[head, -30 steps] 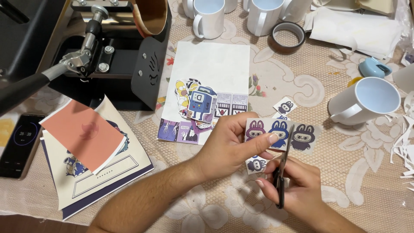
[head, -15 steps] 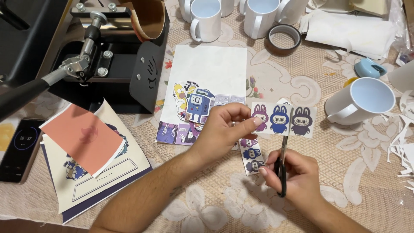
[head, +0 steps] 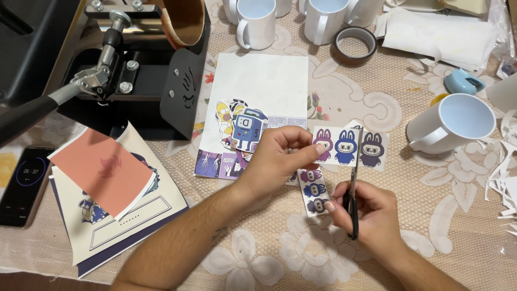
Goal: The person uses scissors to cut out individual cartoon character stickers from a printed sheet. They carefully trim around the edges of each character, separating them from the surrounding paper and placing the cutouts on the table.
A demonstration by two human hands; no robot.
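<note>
We hold one printed strip [head: 349, 147] in our left hand [head: 280, 161], thumb and fingers pinched on its left end, just above the worktop [head: 409, 237]. The strip shows three long-eared figures in a row: one purple, one blue, one dark. Our right hand [head: 371, 215] is closed around the handles of one pair of scissors [head: 354, 183], whose blades point up and away and meet the strip between the blue figure and the dark one. A second strip [head: 315, 191], with three more figures stacked, lies on the worktop under and between the hands.

Beyond the left hand lies one white sheet [head: 258, 86] with cartoon prints along its near edge. We count four white mugs: two [head: 258, 21] at the far edge, side by side, one [head: 449, 124] on its side at the right, and a fourth [head: 506, 91] cut off by the frame. One tape roll [head: 355, 46] sits beside the far mugs. At left stand one black press [head: 134, 70], one phone [head: 24, 183] and one stack of papers [head: 107, 188]. Paper scraps [head: 506, 172] lie at the right edge.
</note>
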